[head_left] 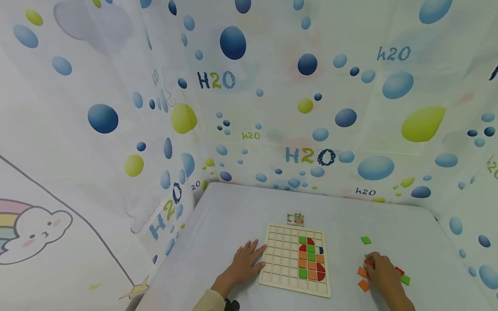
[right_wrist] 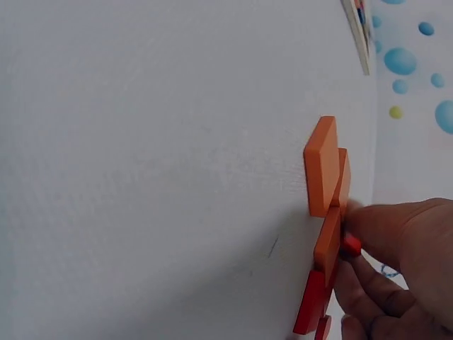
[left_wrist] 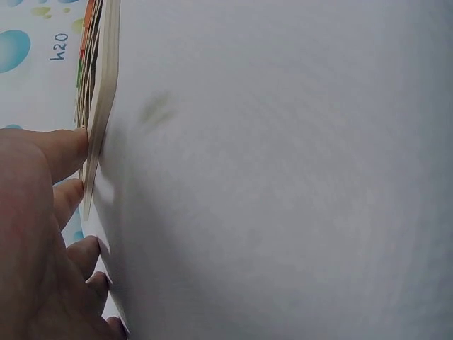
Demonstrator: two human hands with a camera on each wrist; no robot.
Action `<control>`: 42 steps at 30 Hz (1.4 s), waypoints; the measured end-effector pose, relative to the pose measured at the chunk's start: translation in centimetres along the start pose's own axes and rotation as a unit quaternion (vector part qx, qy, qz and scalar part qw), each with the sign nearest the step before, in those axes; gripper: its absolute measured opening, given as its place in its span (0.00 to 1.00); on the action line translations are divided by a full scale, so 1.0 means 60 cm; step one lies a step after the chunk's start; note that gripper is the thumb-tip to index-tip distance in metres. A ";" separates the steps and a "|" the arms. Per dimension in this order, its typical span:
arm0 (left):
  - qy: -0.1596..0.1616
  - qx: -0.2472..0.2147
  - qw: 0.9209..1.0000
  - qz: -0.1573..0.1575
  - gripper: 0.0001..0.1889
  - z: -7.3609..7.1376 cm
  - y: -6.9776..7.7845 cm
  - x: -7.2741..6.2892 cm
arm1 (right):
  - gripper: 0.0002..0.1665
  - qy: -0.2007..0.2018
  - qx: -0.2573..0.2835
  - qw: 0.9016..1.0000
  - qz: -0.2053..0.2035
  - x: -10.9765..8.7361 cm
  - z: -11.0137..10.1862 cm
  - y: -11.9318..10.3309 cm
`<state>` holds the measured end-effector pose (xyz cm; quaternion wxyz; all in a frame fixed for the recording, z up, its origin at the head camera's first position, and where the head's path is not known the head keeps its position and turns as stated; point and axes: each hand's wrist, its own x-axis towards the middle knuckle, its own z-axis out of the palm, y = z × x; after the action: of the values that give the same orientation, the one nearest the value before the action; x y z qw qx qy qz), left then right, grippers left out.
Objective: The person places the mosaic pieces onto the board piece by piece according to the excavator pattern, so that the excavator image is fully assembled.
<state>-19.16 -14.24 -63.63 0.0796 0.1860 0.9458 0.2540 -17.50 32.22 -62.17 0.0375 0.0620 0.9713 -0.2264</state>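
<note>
A wooden grid board (head_left: 281, 255) lies on the table with green, orange and red tiles and a small blue piece (head_left: 321, 250) in its right-hand squares. My left hand (head_left: 246, 263) rests at the board's left edge, fingers spread and thumb and fingertip touching the rim, as the left wrist view also shows. Off to the right, my right hand (head_left: 383, 274) is among loose tiles, its thumb and fingers pinching a small red tile (right_wrist: 350, 246). Orange tiles (right_wrist: 322, 166) lie close to those fingers. The palm hides part of the pile.
Behind the board lies a small pattern card (head_left: 295, 218). A green tile (head_left: 365, 240) lies apart, beyond the right hand; another green tile (head_left: 405, 280) and a red one (head_left: 399, 271) lie at its right. Printed curtains (head_left: 272, 108) surround the white table (head_left: 233, 207).
</note>
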 end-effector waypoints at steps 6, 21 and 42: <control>-0.010 0.004 1.000 -0.009 0.31 -0.006 0.004 0.000 | 0.24 -0.008 -0.011 1.000 -0.007 -0.005 -0.003 -0.007; -0.011 0.003 1.000 -0.007 0.31 -0.008 0.006 0.000 | 0.24 -0.039 -0.015 0.999 0.000 0.001 -0.006 -0.011; -0.009 0.011 1.000 -0.005 0.31 -0.009 0.004 0.001 | 0.18 -0.020 0.022 0.999 -0.044 0.024 0.006 -0.023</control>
<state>-19.29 -14.26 -63.06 0.0870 0.1845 0.9486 0.2420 -19.13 31.00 -62.03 0.0459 0.0151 0.9669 -0.2505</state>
